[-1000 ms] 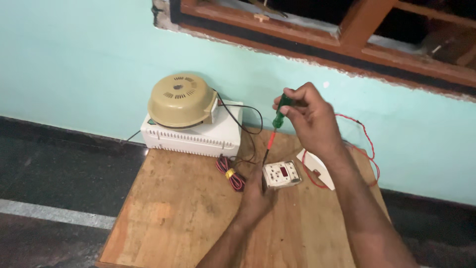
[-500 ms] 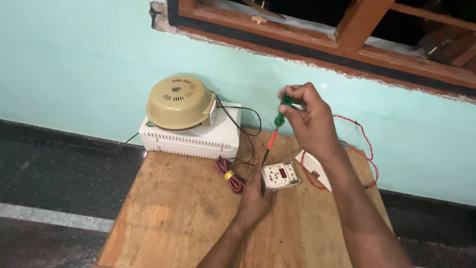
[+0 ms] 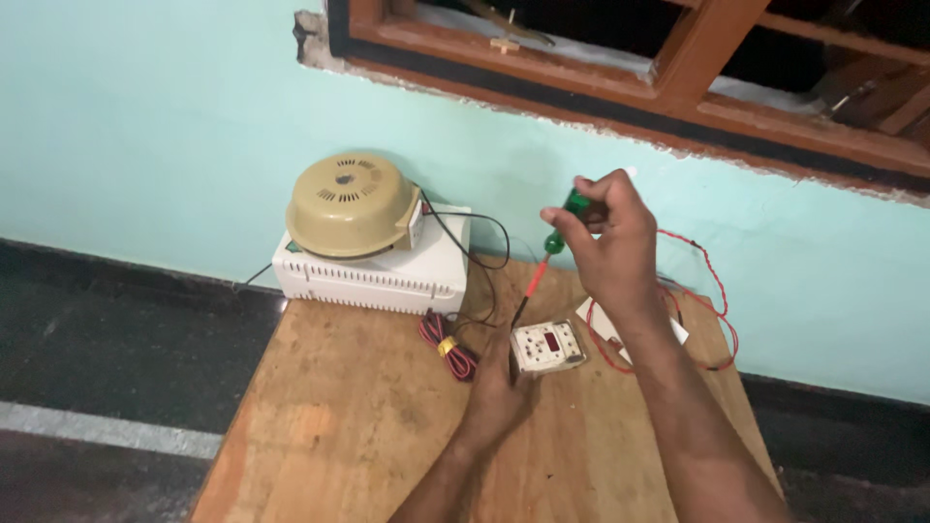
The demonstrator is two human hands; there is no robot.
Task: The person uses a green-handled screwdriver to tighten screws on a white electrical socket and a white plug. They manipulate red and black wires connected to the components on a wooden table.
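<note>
On the far left of the wooden table (image 3: pixel 329 426), against the pale green wall (image 3: pixel 145 145), sits a white box-shaped appliance (image 3: pixel 373 273) with a beige domed bell (image 3: pixel 351 205) resting on top of it. A black cable (image 3: pixel 472 237) loops from the dome's right side down toward the table. Just right of the box lies a bundle of red and black wires tied with a yellow band (image 3: pixel 448 346). The left hand (image 3: pixel 499 392) lies flat on the table, fingers loosely spread, pressing against the left edge of a small white socket plate (image 3: pixel 547 347). Above it, the right hand (image 3: pixel 610 237) is closed around the green handle of a screwdriver (image 3: pixel 545 260), whose tip points down at the plate's upper left corner. A red wire (image 3: pixel 712 291) loops behind the right wrist.
</note>
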